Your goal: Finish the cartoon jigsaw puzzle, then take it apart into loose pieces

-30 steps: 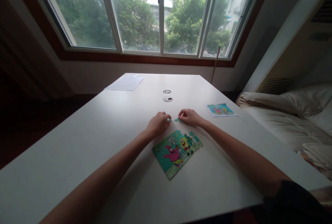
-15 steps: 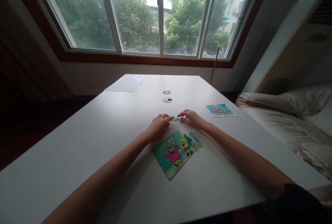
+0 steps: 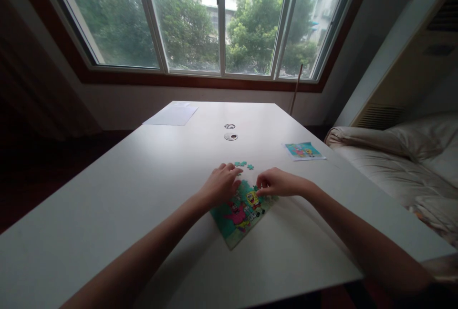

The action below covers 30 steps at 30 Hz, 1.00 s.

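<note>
A colourful cartoon jigsaw puzzle (image 3: 240,216) lies on the white table (image 3: 150,180) in front of me. My left hand (image 3: 221,185) rests over the puzzle's upper left corner, fingers curled loosely down on it. My right hand (image 3: 277,184) hovers at the puzzle's upper right edge, thumb and forefinger pinched together on something too small to make out. A few loose teal puzzle pieces (image 3: 243,164) lie on the table just beyond both hands.
A small printed picture card (image 3: 304,150) lies at the right. A sheet of paper (image 3: 171,114) sits far left. Two round cable grommets (image 3: 230,132) mark the table's middle. A sofa with cushions (image 3: 400,156) stands right of the table; windows behind.
Both hands have drawn back from the loose pieces toward me and now sit over the puzzle's top edge. The loose pieces stay on the table beyond them.
</note>
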### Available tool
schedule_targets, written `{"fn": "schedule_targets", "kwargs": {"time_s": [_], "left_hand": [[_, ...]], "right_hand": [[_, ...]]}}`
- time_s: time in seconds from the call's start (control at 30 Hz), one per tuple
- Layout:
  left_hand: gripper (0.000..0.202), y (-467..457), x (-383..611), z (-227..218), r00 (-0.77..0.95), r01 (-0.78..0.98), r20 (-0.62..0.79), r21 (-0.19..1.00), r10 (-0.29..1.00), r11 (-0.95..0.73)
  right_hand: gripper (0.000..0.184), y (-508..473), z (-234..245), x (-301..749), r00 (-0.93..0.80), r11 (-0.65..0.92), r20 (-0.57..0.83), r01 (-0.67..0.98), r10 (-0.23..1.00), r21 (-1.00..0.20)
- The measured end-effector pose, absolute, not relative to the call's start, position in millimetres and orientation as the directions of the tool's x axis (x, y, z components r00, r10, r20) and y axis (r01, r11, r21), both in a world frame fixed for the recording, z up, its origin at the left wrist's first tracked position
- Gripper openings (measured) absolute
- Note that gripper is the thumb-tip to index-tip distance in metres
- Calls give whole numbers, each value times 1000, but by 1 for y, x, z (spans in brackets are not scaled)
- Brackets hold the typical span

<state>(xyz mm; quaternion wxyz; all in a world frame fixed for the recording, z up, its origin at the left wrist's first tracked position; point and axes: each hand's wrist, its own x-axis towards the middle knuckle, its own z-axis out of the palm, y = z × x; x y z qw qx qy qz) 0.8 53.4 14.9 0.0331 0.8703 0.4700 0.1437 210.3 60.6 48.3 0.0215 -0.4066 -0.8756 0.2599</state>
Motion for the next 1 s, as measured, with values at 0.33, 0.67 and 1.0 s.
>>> {"fn": "schedule_targets", "kwargs": {"time_s": [0.33,0.67,1.0], "left_hand": [[30,25,7,16,614,722,188,258,767,-642],[21,42,12,19,272,615,318,668,908,-419],[28,63,1,10,125,492,231,830,965,-263]], "right_hand": [[27,68,40,215,-556,381,-156,721,816,-579],[30,70,34,201,-606,432,70,477,793,-765],[26,88,21,203,-524,482,197,491,829,-725]]}}
